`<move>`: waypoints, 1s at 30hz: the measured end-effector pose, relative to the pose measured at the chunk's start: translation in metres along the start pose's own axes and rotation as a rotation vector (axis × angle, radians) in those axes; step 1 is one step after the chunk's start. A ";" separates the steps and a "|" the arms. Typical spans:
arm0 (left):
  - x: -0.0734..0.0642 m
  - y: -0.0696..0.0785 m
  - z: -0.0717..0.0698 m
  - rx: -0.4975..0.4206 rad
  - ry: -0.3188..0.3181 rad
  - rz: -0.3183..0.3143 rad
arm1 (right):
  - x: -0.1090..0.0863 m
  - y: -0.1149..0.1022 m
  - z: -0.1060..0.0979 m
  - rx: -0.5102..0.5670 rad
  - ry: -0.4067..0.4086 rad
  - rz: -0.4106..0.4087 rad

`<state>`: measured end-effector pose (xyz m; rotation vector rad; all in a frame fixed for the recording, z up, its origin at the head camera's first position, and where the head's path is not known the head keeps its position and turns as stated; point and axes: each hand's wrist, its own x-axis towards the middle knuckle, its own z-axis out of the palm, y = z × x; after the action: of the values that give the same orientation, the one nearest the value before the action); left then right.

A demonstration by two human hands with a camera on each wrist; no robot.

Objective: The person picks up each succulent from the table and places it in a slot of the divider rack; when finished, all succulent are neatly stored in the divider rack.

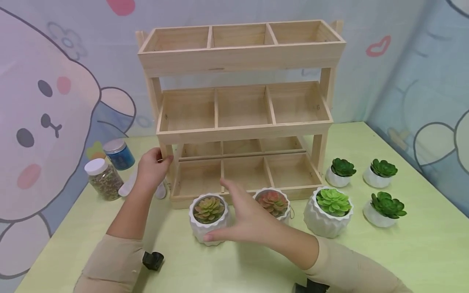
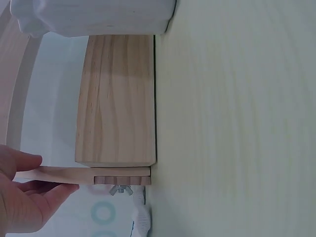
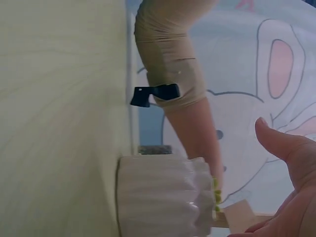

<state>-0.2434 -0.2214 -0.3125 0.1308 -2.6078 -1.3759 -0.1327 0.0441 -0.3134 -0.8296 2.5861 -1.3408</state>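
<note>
A three-tier wooden shelf with divided trays stands at the back of the table. My left hand grips its left post; in the left wrist view, thumb and fingers pinch the wooden leg above a wing nut. Spread over the front row, my right hand holds nothing, its thumb overlapping the leftmost white pot with a yellow-green succulent. In the right wrist view that ribbed pot stands beside the open hand. A reddish succulent sits in the middle pot, partly behind the right hand.
A bright green succulent in a white pot stands front right. Three small dark green potted plants, one a succulent, stand at the right. At the left are a jar of granules, a blue jar and a white tool.
</note>
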 end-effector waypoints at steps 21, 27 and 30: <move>-0.004 0.002 0.001 0.005 -0.009 -0.009 | 0.019 0.029 0.028 -0.041 -0.015 0.010; -0.004 0.002 0.001 -0.002 -0.010 -0.007 | 0.021 0.035 0.037 0.023 0.019 0.026; -0.004 0.002 0.001 0.003 -0.005 0.000 | 0.022 0.038 0.042 0.068 0.049 0.039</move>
<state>-0.2396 -0.2183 -0.3117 0.1280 -2.6140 -1.3744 -0.1530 0.0203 -0.3653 -0.7413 2.5623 -1.4473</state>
